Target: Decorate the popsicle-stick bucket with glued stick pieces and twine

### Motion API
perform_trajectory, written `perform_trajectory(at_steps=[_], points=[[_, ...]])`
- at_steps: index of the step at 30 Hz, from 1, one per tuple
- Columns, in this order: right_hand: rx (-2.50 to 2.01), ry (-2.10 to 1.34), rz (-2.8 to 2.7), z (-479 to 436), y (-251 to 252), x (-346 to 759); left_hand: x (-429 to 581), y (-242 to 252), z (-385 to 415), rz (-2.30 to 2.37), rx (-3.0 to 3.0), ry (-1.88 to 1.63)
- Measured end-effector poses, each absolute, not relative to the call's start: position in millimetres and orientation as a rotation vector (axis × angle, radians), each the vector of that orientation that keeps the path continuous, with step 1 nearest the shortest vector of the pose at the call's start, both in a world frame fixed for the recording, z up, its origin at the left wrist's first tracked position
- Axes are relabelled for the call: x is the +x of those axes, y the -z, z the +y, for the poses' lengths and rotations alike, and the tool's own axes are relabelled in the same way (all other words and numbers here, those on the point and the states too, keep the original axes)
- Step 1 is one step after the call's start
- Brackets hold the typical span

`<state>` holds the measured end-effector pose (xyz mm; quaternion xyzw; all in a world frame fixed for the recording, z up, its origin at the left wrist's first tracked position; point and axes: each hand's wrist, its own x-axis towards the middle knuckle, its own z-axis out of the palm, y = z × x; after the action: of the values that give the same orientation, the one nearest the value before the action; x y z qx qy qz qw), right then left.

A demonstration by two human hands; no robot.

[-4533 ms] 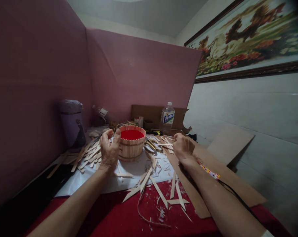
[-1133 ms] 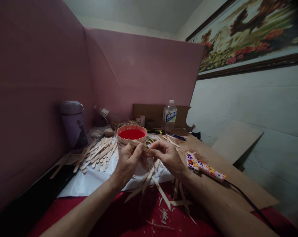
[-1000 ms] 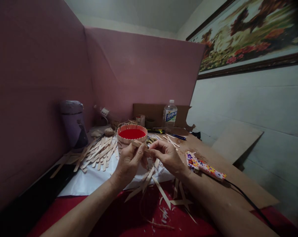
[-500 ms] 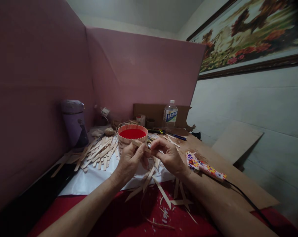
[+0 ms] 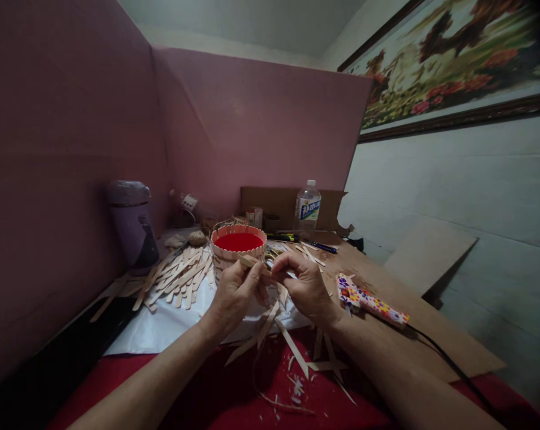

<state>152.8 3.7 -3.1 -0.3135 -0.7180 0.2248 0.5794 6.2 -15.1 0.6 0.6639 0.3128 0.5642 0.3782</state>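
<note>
Between thumb and fingers, my left hand (image 5: 238, 292) pinches a popsicle stick (image 5: 249, 261), whose end sticks out toward the basket. My right hand (image 5: 308, 286) meets the stick's other end with thumb and forefinger pressed together; what lies in that pinch is too small to make out. Just behind the hands stands a round basket (image 5: 225, 258) with a scalloped rim and a red inside. Gold-handled scissors (image 5: 272, 255) lie partly hidden behind my right hand. Cut stick pieces (image 5: 292, 346) and a thin string (image 5: 270, 397) lie below the hands.
At left, a pile of popsicle sticks (image 5: 184, 276) lies beside a purple flask (image 5: 134, 227). A flowered glue gun (image 5: 370, 303) with a black cord rests on brown cardboard (image 5: 453, 349) at right. A plastic bottle (image 5: 308, 209) and a blue pen (image 5: 324, 246) are at the back.
The whole view has shifted very slightly. My right fingers have moved a little at the stick's end; my left hand keeps the same hold.
</note>
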Motion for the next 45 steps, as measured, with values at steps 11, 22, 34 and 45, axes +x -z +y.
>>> perform_trajectory(at_steps=[11, 22, 34, 45], points=[[-0.839, -0.417, -1.769, -2, 2, 153, 4, 8, -11, 0.823, 1.806, -1.416], [-0.716, -0.168, -1.808, -7, 9, 152, 11, -4, -16, 0.746, 1.433, -1.489], [-0.552, -0.107, -1.708, -14, 8, 150, 13, -11, -20, 0.699, 1.238, -1.554], [-0.733, -0.029, -1.669, -10, 4, 154, 8, -16, -20, 0.748, 1.164, -1.606]])
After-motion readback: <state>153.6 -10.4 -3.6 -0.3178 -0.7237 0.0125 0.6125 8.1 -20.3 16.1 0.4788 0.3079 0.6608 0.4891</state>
